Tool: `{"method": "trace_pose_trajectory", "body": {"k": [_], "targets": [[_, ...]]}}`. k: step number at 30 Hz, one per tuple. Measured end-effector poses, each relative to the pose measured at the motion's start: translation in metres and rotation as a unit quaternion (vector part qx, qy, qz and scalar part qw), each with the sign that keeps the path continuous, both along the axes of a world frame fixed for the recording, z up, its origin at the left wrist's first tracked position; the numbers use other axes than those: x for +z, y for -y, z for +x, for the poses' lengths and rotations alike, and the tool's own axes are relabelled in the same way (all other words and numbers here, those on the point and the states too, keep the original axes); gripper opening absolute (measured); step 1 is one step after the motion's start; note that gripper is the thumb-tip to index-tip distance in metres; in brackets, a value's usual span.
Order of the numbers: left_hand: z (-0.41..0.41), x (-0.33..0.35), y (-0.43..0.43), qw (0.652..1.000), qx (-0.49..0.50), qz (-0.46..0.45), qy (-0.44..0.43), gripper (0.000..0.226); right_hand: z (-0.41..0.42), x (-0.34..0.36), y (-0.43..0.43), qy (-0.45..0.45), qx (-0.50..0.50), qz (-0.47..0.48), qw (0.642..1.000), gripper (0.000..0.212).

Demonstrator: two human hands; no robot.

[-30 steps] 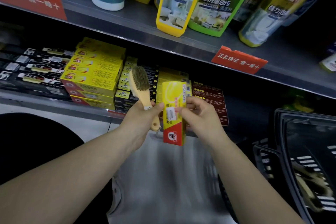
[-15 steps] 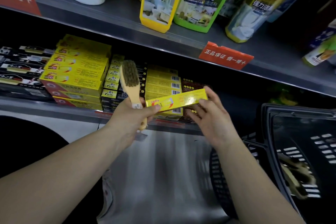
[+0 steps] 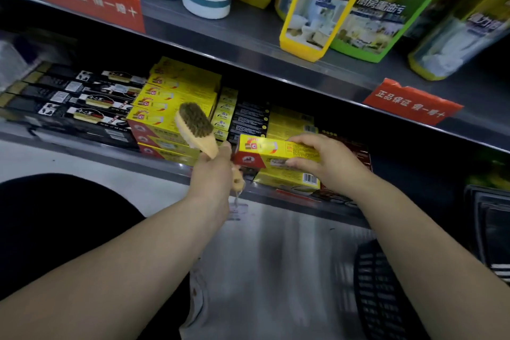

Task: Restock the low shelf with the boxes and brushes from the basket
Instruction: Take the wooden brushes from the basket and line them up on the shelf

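My left hand (image 3: 214,174) grips the handle of a pale wooden brush (image 3: 196,130), bristle head up and tilted left, in front of the low shelf (image 3: 91,146). My right hand (image 3: 328,160) holds a long yellow and red box (image 3: 265,150) level, its left end near my left hand. The box hovers just above a yellow box (image 3: 287,181) lying at the shelf's front. Stacks of like yellow boxes (image 3: 171,99) fill the shelf to the left. The black basket (image 3: 386,298) is at lower right, its contents out of sight.
Black boxes (image 3: 77,102) lie at the shelf's left; small dark boxes (image 3: 248,119) and dark red ones (image 3: 356,149) stand behind my hands. The upper shelf (image 3: 248,44) carries cleaner bottles (image 3: 311,3) and red price tags (image 3: 411,102). Stacked dark baskets (image 3: 494,223) stand at the right edge.
The box went from upright in both hands to level in my right hand alone, then forward over the shelf's front. My left hand let go of the box and keeps the brush.
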State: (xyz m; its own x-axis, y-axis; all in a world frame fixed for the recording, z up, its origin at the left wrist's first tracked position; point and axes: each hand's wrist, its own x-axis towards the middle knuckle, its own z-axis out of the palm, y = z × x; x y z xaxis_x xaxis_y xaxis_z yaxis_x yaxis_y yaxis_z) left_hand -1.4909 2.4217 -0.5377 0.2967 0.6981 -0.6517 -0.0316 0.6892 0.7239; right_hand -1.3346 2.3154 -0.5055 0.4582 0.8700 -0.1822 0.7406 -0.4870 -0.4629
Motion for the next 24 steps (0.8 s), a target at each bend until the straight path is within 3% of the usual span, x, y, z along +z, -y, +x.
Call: {"method": "trace_pose_trajectory", "body": {"k": [8, 14, 22, 24], "targets": [[-0.005, 0.013, -0.006, 0.992, 0.103, -0.034, -0.065, 0.037, -0.031, -0.018, -0.079, 0.043, -0.001, 0.045, 0.998, 0.044], [-0.013, 0.024, -0.017, 0.984, 0.154, -0.057, -0.071, 0.024, -0.068, -0.018, -0.153, 0.021, 0.071, 0.044, 0.996, 0.051], [-0.015, 0.029, -0.013, 0.988, 0.13, -0.054, -0.069, 0.012, -0.086, -0.035, -0.178, 0.03, 0.055, 0.027, 0.998, 0.051], [-0.016, 0.03, -0.011, 0.99, 0.11, -0.047, -0.077, 0.029, -0.086, -0.035, -0.179, 0.035, 0.051, 0.028, 0.998, 0.05]]}}
